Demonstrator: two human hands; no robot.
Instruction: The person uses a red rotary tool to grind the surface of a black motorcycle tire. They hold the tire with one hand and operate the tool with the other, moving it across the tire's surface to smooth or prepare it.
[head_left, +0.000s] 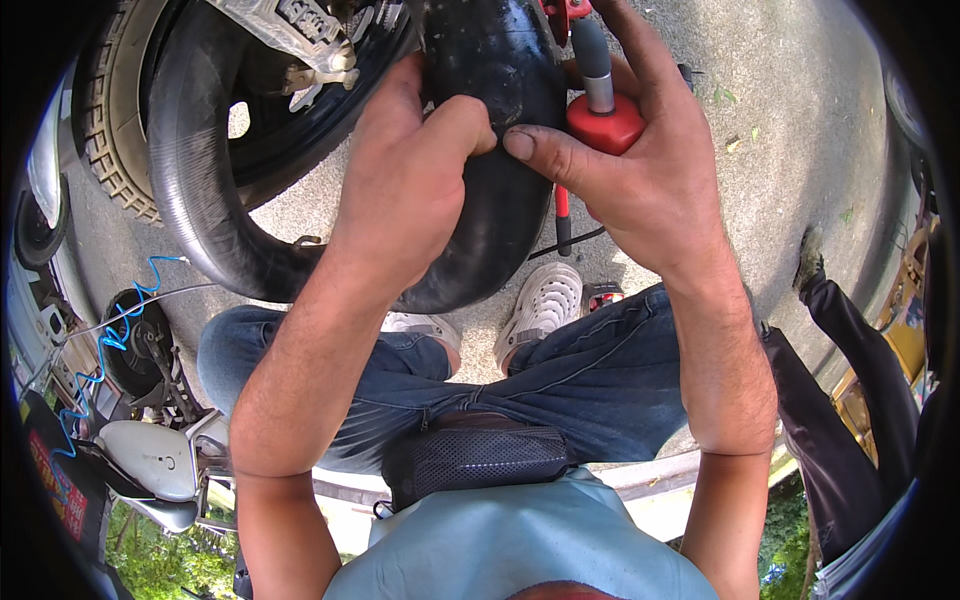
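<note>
A black, inflated inner tube curves in front of me, its top surface scuffed and dull in places. My left hand grips the tube from its left side, thumb bent and pressing on the rubber, other fingers mostly hidden. Opposite it, my right hand touches the tube with the thumb tip, while some fingers reach behind its edge. In the gap between right thumb and forefinger shows a red, rounded tool with a silver collar and dark grey end. Whether the hand bears on that tool I cannot tell.
A wheel with a knobby tyre stands at upper left. A red rod with a dark end shows beside the tube. A blue coiled hose hangs at left, near a parked scooter. Another person's dark-trousered legs are at right.
</note>
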